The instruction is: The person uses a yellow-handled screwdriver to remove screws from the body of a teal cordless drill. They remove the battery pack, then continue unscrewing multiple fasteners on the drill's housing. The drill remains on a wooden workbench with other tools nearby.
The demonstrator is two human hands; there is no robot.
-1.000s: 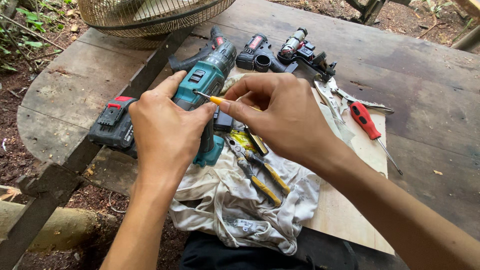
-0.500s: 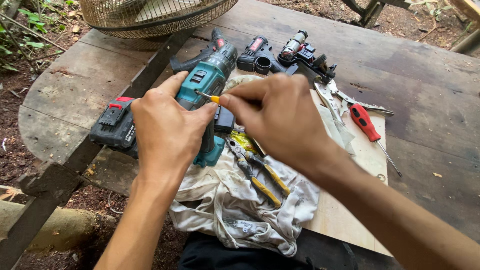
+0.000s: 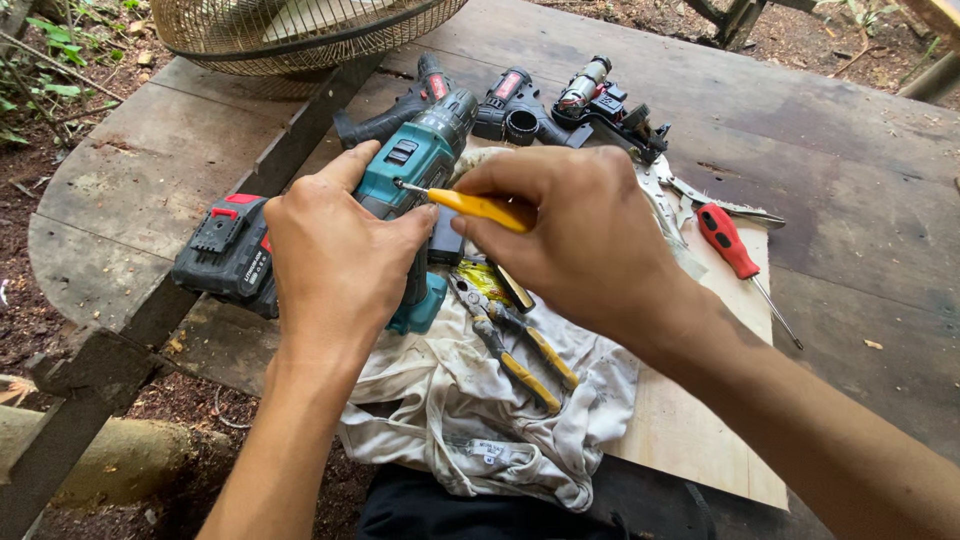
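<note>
A teal cordless drill with a black battery lies on a weathered wooden table. My left hand grips the drill's handle and holds it down. My right hand holds a yellow-handled screwdriver, whose metal tip touches the side of the drill body. Under both hands lies a dirty white cloth with yellow-handled pliers on it.
A red-handled screwdriver rests on a pale board to the right. Black drill housing halves and a motor part lie at the back. A wire fan guard sits at the top left. Bare ground lies beyond the table's left edge.
My right hand has shifted slightly and the screwdriver tip has stayed on the drill's side. My left hand keeps its grip on the drill.
</note>
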